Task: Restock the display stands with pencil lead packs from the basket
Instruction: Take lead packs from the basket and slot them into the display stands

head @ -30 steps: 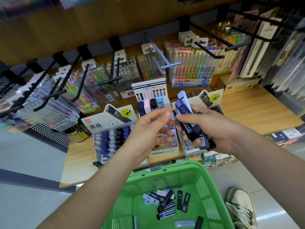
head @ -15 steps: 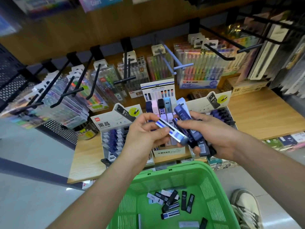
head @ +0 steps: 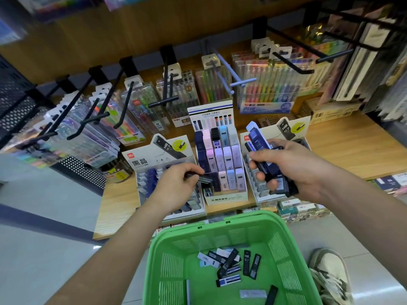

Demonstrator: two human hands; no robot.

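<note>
We are judging ourselves partway through. Our left hand (head: pixel 176 186) is pinching one pack (head: pixel 204 178) between thumb and fingers (head: pixel 193 170) at the lower left slots of the middle stand (head: pixel 226 198). Our right hand (head: pixel 293 170) is clamping a bundle of packs (head: pixel 261 148) above the right stand (head: pixel 261 191), fingers curled round it. About a dozen loose packs (head: pixel 229 264) are lying in the basket (head: pixel 246 217), and the left stand (head: pixel 145 181) is showing empty slots.
</note>
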